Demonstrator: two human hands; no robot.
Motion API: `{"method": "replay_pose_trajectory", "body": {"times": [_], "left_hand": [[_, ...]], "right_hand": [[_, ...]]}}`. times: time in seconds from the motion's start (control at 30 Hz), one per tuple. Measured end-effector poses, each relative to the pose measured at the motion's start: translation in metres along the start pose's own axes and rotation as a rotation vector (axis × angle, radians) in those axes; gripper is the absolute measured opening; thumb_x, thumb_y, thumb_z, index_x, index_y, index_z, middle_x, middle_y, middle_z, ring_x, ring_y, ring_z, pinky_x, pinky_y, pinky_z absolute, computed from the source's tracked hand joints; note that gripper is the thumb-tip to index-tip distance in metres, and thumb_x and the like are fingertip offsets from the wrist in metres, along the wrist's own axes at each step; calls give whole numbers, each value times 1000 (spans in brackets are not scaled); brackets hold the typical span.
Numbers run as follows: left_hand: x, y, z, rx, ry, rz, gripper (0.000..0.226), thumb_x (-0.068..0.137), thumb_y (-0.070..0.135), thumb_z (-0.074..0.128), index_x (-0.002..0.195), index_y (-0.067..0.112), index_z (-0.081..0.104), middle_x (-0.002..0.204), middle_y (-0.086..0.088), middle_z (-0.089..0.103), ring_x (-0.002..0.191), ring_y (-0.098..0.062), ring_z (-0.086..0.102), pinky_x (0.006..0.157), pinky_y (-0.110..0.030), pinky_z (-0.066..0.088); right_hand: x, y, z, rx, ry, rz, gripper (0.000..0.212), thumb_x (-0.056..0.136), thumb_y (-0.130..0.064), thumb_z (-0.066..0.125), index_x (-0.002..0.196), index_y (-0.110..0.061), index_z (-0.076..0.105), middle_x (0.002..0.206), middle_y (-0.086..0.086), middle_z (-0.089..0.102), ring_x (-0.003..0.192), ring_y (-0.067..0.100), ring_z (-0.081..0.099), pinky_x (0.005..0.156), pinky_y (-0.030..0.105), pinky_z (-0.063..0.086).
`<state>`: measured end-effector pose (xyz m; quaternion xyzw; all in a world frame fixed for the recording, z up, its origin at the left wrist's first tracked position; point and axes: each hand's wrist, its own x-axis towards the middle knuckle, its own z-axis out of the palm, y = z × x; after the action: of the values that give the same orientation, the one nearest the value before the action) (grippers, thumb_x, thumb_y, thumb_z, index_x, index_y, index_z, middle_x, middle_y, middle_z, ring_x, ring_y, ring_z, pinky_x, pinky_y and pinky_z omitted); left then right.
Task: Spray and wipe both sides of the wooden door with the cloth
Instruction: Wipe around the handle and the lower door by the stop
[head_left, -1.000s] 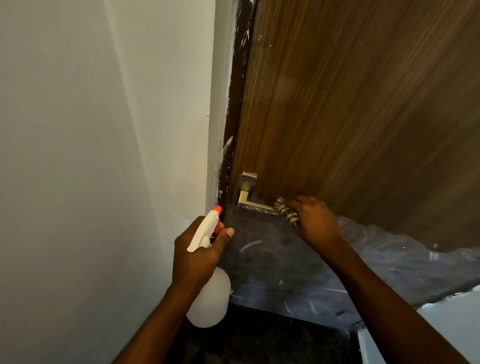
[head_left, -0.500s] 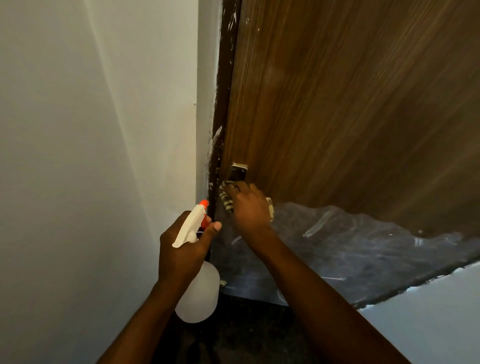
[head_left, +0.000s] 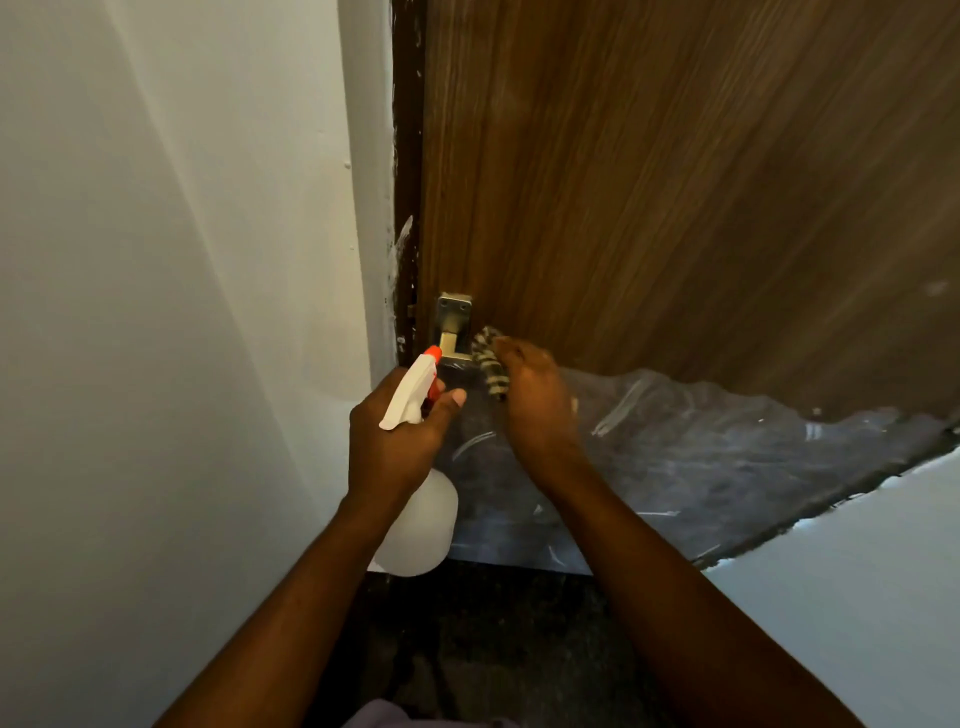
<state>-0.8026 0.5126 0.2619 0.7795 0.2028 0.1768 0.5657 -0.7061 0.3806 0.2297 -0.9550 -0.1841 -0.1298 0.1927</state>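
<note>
The brown wooden door (head_left: 675, 182) fills the upper right, and a clear plastic film (head_left: 727, 457) covers its lower part. A silver lever handle (head_left: 453, 325) sits near the door's left edge. My right hand (head_left: 537, 410) presses a striped, dark-and-pale cloth (head_left: 488, 366) against the lever, just right of its square plate. My left hand (head_left: 395, 441) grips a white spray bottle (head_left: 415, 514) with an orange nozzle tip, upright and pointing at the handle from the lower left.
A white wall (head_left: 171, 312) stands close on the left and meets the dark door frame (head_left: 408, 182), which carries paint smears. Another pale wall surface (head_left: 857, 597) is at the lower right. Dark floor (head_left: 493, 649) lies below.
My right hand with the cloth slid left along the lever to its plate, then back a little to the right. The spray bottle has stayed beside the handle.
</note>
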Motion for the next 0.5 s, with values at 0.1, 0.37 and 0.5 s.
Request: {"method": "replay_pose_trajectory", "body": {"times": [0.1, 0.37, 0.5], "left_hand": [[4, -6, -6, 8, 14, -18, 64, 75, 42, 70, 130, 17, 49, 125, -5, 60, 103, -17, 59, 88, -28, 47], [12, -17, -18, 13, 28, -41, 66, 75, 41, 70, 131, 15, 48, 126, -8, 59, 109, -26, 60, 95, -40, 48], [8, -19, -18, 20, 11, 4, 58, 76, 41, 70, 125, 15, 53, 117, -6, 63, 101, -22, 63, 87, -33, 51]], "right_hand": [[14, -41, 15, -92, -82, -29, 55, 97, -23, 57, 148, -14, 39, 147, 9, 45, 132, 29, 40, 107, 36, 35], [6, -50, 29, -175, -75, -222, 69, 75, -28, 83, 136, -9, 56, 140, 15, 54, 130, 35, 50, 106, 44, 42], [-15, 1, 15, -108, 80, -133, 71, 66, -10, 87, 132, -9, 60, 132, 15, 61, 120, 35, 59, 97, 47, 49]]}}
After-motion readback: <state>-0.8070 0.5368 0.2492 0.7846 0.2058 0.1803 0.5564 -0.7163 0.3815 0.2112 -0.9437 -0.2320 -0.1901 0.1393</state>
